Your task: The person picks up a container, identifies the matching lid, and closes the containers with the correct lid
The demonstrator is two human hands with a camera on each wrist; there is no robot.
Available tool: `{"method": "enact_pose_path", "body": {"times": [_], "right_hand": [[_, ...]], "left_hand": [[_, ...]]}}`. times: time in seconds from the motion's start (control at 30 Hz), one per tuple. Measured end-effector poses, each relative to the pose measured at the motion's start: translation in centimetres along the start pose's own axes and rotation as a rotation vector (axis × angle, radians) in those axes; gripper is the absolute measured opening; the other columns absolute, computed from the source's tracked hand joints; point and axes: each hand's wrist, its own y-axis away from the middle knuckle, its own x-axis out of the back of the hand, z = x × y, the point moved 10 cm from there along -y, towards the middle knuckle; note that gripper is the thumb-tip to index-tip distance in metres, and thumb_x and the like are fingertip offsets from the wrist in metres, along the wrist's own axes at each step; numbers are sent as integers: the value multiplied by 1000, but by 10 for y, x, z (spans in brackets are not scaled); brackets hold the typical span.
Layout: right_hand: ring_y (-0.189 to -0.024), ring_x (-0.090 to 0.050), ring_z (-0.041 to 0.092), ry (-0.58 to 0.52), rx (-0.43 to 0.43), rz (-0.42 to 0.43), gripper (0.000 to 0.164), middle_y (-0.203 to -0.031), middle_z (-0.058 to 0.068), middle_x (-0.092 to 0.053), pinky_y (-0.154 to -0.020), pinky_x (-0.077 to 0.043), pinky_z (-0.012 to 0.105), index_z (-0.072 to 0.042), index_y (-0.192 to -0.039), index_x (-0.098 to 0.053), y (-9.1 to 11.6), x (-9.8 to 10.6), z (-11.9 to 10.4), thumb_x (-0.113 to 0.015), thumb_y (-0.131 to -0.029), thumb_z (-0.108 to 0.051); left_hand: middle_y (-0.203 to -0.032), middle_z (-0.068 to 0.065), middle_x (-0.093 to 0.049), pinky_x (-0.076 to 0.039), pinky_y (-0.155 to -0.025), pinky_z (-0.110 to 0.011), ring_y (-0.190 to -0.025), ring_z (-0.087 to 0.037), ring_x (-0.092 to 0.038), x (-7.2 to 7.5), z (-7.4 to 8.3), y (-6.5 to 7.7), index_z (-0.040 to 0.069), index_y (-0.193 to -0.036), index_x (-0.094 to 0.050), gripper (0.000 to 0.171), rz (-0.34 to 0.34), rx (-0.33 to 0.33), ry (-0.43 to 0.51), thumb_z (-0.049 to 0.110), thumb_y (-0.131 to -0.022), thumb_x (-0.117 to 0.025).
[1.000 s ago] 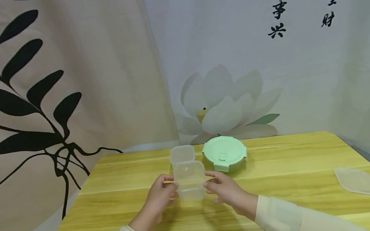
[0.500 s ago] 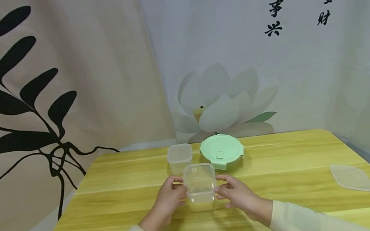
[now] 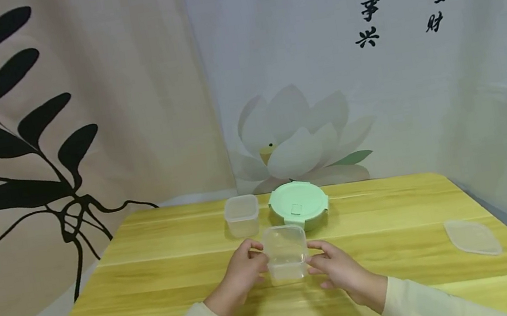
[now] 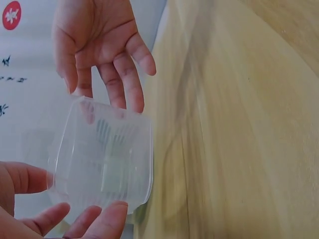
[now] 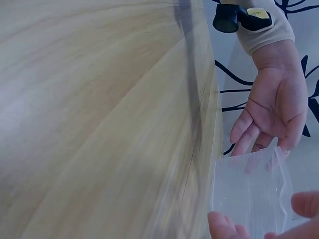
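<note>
A clear square plastic food container [image 3: 286,251] is held between both hands in the head view. My left hand [image 3: 241,273] grips its left side, with thumb and fingers bent against the wall. On the opposite side, my right hand [image 3: 344,271] holds it the same way. The left wrist view shows the container [image 4: 107,154] tilted, with several fingertips at its edges. Part of the right hand's grip is cut off in the right wrist view, where the container [image 5: 244,191] appears at the bottom.
A second translucent container [image 3: 242,217] stands at the back of the wooden table [image 3: 381,221]. Beside it is a round green lidded bowl [image 3: 298,203]. A flat translucent lid [image 3: 473,237] lies toward the right edge. A printed curtain [image 3: 139,87] hangs behind the table.
Both hands have carried the clear container right and slightly nearer, so it no longer overlaps the second container in the head view. The head view has shifted a little. The grip looks unchanged.
</note>
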Motion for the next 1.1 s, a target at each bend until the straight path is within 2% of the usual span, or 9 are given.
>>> {"method": "enact_pose_path", "body": {"times": [0.27,0.37,0.6,0.83,1.1], "right_hand": [[-118,-53,42,-10,-22,12,56,-137,28,-46,-78,-53,44,0,-144,-35,7,10,8,-52,-98,-26],[-118,-53,43,-6,-28,17,57,-137,28,-46,-78,-53,45,1,-145,-33,10,14,12,-51,-98,-26],[-118,-52,46,-21,-18,27,58,-138,33,-43,-80,-53,49,3,-144,-31,15,20,19,-51,-98,-25],[-117,-52,46,-24,-25,14,61,-132,29,-50,-79,-53,49,5,-144,-30,19,23,23,-52,-98,-28],[-116,-54,42,-6,-68,46,54,-128,24,-56,-77,-53,45,3,-143,-34,21,33,27,-49,-97,-22]], "left_hand": [[-95,-11,-57,-51,-65,-39,-83,-24,-60,-13,0,-2,-2,-113,-50,27,-10,23,-4,9,-89,-55],[-92,-10,-57,-51,-61,-36,-80,-22,-59,-19,0,-3,-3,-111,-50,26,-13,14,-1,7,-88,-54],[-82,-5,-53,-43,-53,-26,-70,-17,-54,-32,0,-2,-3,-107,-49,25,-23,4,26,2,-83,-51],[-83,-5,-52,-41,-53,-24,-71,-19,-56,-39,-3,-2,-3,-108,-49,25,-34,9,22,2,-83,-51],[-87,-8,-52,-46,-57,-29,-76,-22,-58,-48,-1,-2,-3,-108,-48,25,-58,14,26,3,-85,-52]]}}
